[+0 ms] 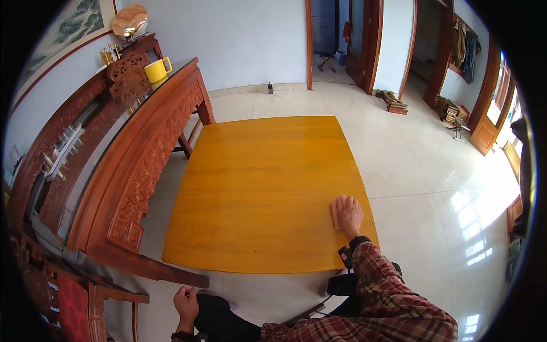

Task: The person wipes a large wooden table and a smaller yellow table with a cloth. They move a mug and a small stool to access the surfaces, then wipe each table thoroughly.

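Observation:
A square wooden table [256, 184] with a yellow-brown top stands before me. Near its right edge my right hand [349, 211] presses a folded pinkish-orange cloth [335, 215] flat on the surface; much of the cloth is hidden under the fingers. My left hand [186, 302] is curled into a loose fist beside my left knee, below the table's front left corner. Nothing shows in that fist. A tiny dark speck [255, 251] marks the tabletop close to the front edge.
A carved red-wood altar table [141, 205] runs along the left side, carrying a yellow mug [157, 70]. At lower left is a carved wooden chair [119, 295]. Stacked wood pieces [392, 102] lie by the doorway. A black charger [270, 88] rests near the back wall.

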Available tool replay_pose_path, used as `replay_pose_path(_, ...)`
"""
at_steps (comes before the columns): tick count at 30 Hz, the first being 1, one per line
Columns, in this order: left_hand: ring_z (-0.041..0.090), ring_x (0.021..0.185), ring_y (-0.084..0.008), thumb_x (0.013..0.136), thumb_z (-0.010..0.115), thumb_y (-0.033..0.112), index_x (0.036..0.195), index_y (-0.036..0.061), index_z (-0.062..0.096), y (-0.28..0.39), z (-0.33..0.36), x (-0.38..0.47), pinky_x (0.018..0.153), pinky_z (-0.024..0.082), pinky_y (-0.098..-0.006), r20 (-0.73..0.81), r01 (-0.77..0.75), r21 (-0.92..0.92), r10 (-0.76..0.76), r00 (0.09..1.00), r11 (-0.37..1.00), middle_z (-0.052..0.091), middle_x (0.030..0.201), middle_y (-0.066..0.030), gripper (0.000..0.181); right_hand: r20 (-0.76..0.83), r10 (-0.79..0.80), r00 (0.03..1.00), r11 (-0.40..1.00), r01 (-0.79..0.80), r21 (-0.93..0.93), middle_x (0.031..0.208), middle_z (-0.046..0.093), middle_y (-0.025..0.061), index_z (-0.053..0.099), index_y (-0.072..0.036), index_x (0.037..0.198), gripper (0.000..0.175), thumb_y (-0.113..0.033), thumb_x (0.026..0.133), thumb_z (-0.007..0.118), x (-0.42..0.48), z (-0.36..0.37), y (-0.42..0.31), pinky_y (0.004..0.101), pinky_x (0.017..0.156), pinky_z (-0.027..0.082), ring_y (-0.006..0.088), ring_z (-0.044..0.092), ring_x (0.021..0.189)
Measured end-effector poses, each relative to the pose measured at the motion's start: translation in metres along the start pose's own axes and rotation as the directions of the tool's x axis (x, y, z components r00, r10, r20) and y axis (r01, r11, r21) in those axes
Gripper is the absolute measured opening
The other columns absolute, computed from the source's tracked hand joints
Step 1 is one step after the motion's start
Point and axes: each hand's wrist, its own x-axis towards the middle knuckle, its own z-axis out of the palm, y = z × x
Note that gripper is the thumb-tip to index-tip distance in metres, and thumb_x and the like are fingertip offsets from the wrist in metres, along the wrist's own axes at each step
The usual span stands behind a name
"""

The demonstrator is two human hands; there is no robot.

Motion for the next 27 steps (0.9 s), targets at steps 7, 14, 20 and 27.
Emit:
replay_pose_path(7,0.064,0.078,-0.0419,0.085,0.064,0.03,0.079,0.0062,0.064,0.021,0.015,-0.003,0.067,0.05,-0.049,-0.029,-0.035,0.183,0.041,0.999,0.983,0.067,0.078,-0.0173,0.025,0.074,-0.291,0.954,0.952,0.28,0.127,0.09,0.059,0.0164,0.056,-0.009,0.09,0.026,-0.035,0.093,0.06,-0.08,-0.025,-0.035,0.0486,0.075,0.049,0.038,0.06,0.087)
replay_pose_path(14,0.065,0.079,-0.0397,0.085,0.064,0.031,0.079,0.0058,0.064,0.033,0.016,-0.008,0.068,0.051,-0.0493,-0.018,-0.039,0.21,0.043,0.999,0.977,0.068,0.079,-0.0159,0.025,0.127,-0.566,0.814,0.817,0.535,0.214,0.089,0.061,0.0162,0.059,-0.007,0.089,0.03,-0.037,0.087,0.065,-0.136,-0.048,-0.074,0.046,0.072,0.049,0.0362,0.061,0.086)
replay_pose_path(20,0.066,0.079,-0.0388,0.085,0.065,0.031,0.079,0.0062,0.065,0.03,0.004,-0.014,0.069,0.051,-0.0489,-0.039,-0.011,0.186,0.019,0.999,0.982,0.069,0.08,-0.0155,0.026,0.203,-0.649,0.733,0.753,0.582,0.307,0.09,0.062,0.0168,0.061,-0.007,0.092,0.035,-0.041,0.088,0.063,-0.144,-0.027,-0.112,0.0468,0.074,0.05,0.0357,0.062,0.087)
replay_pose_path(27,0.066,0.078,-0.0374,0.085,0.065,0.031,0.08,0.0064,0.066,0.019,-0.012,-0.021,0.069,0.052,-0.0469,-0.055,0.051,0.143,-0.043,0.998,0.988,0.069,0.079,-0.0149,0.025,0.179,-0.829,0.529,0.558,0.768,0.315,0.092,0.062,0.0162,0.062,-0.007,0.093,0.036,-0.042,0.09,0.061,-0.146,0.001,-0.172,0.0465,0.075,0.05,0.0351,0.062,0.089)
